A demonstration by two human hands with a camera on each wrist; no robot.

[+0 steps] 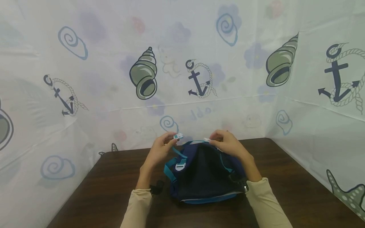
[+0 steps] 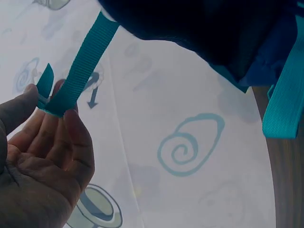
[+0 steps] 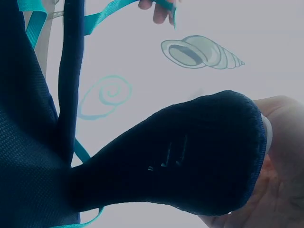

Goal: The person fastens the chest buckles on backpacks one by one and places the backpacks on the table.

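Note:
A dark navy backpack (image 1: 205, 177) with teal straps sits on the table between both hands. My left hand (image 1: 159, 148) pinches a white plastic buckle piece (image 1: 178, 136) at the end of a teal strap, raised left of the bag's top. That teal webbing (image 2: 83, 61) runs from the bag to the fingers in the left wrist view. At the bag's upper right, my right hand (image 1: 228, 144) pinches another white buckle piece (image 1: 206, 139). In the right wrist view, a dark padded part of the bag (image 3: 199, 152) hides most of the right fingers.
The bag rests on a dark brown wooden table (image 1: 119, 180). A white strap adjuster (image 1: 180, 166) shows on its left side. Behind and beside the table hangs a pale cloth (image 1: 114, 47) printed with shells and anchors.

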